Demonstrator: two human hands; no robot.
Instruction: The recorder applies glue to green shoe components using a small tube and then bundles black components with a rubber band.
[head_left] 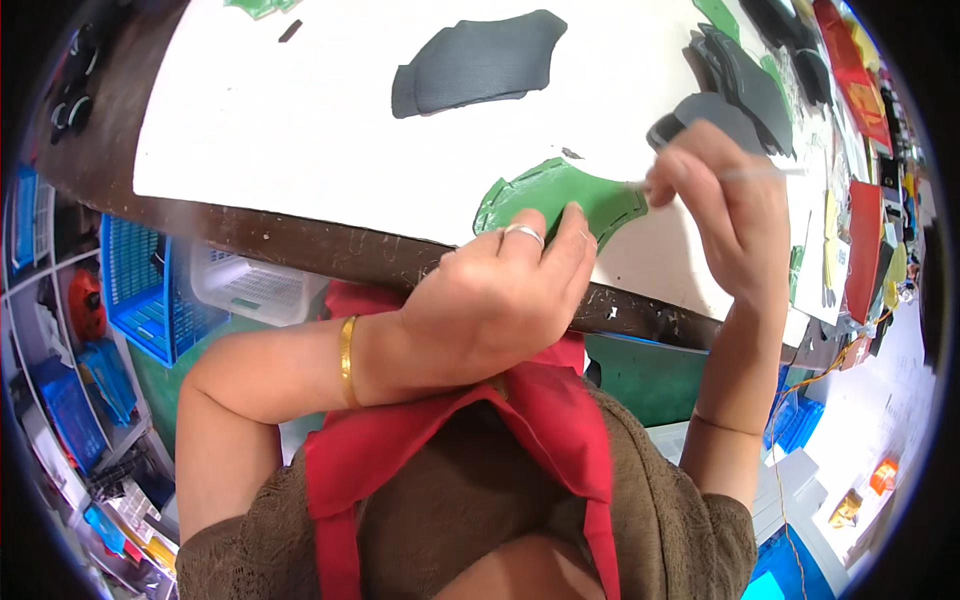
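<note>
Clutter lines the far right of the counter [300, 130]: a stack of dark grey cut pieces [745, 85], red sheets [862, 235] and small yellow scraps crowd that edge. A single dark grey shaped piece [480, 62] lies alone near the top middle, well apart from the hands, and a green scrap [260, 6] shows at the upper rim.

The green shaped piece [555, 195] lies flat near the front edge of the counter. The left hand [500, 295], wearing a ring and a gold bangle, presses down on it with curled fingers and covers its near part. The right hand [725, 210] is closed in a pinch around a thin pale stick-like tool [770, 174], its tip at the right edge of the green piece; the hand hides part of the grey stack behind it.

The counter has a white top with a worn dark brown wooden rim. Below it on the left stand a blue plastic crate [140, 290] and a white basket [250, 290], with shelving and more blue bins beyond. A red apron over a brown top fills the lower middle.
</note>
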